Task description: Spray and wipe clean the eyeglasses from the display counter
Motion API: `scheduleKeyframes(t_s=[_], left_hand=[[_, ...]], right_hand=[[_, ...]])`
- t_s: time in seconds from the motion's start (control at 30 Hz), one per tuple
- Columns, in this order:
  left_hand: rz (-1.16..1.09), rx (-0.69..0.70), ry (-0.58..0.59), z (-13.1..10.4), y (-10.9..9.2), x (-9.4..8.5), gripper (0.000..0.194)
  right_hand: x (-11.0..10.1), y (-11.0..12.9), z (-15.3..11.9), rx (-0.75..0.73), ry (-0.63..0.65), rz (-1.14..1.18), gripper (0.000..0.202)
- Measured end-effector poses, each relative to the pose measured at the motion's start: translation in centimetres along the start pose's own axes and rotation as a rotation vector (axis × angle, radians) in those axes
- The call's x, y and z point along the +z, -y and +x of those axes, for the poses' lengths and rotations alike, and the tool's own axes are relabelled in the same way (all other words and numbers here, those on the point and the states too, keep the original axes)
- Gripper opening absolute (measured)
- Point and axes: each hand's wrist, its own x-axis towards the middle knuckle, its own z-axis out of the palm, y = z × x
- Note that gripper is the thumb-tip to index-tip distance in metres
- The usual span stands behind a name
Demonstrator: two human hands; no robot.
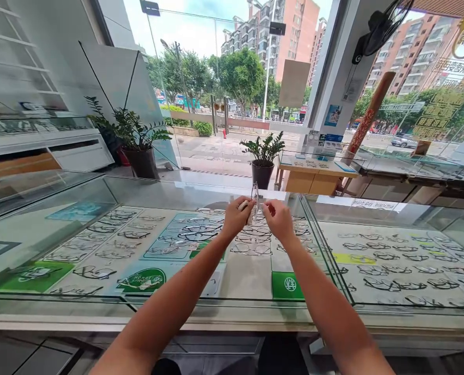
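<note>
My left hand (237, 214) is closed on a pair of eyeglasses (255, 194), raised over the glass counter and turned nearly edge-on. Something small and pale shows below the left fingers, too small to name. Close to the right side of the glasses, my right hand (279, 219) has its fingers curled together in a pinch. Whatever those fingertips hold is hard to make out, and I cannot tell whether they touch the frame. Under both hands, rows of eyeglasses (251, 240) lie inside the glass display case (240, 307).
A second glass case (404, 307) with more eyeglasses adjoins on the right. Green cards (288, 285) lie among the frames. Beyond the counter stand a potted plant (262, 169), a larger one (142, 161) at left, and a wooden display table (314, 179) by the glass doors.
</note>
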Motion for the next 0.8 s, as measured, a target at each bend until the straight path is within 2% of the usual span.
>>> scheduleKeyframes(t_s=[0.2,0.33,0.53,0.67,0.8], left_hand=[[-0.02,0.029,0.028,-0.7,-1.0,0.0,0.035],[-0.019,0.024,0.009,-0.7,-1.1,-0.1,0.035],[-0.042,0.037,0.066,-0.7,-0.9,-0.1,0.038],[-0.06,0.042,0.075,-0.6,-0.7,-0.2,0.038],[-0.049,0.036,0.054,-0.6,-0.7,-0.3,0.037]], right_hand=[[0.9,0.2,-0.2,0.001,0.12,0.146,0.025],[0.8,0.3,-0.3,0.047,0.11,0.3,0.024],[0.8,0.5,-0.4,0.072,0.068,0.385,0.029],[0.8,0.4,-0.5,0.05,0.056,0.343,0.029],[0.4,0.5,-0.6,0.034,0.005,0.162,0.031]])
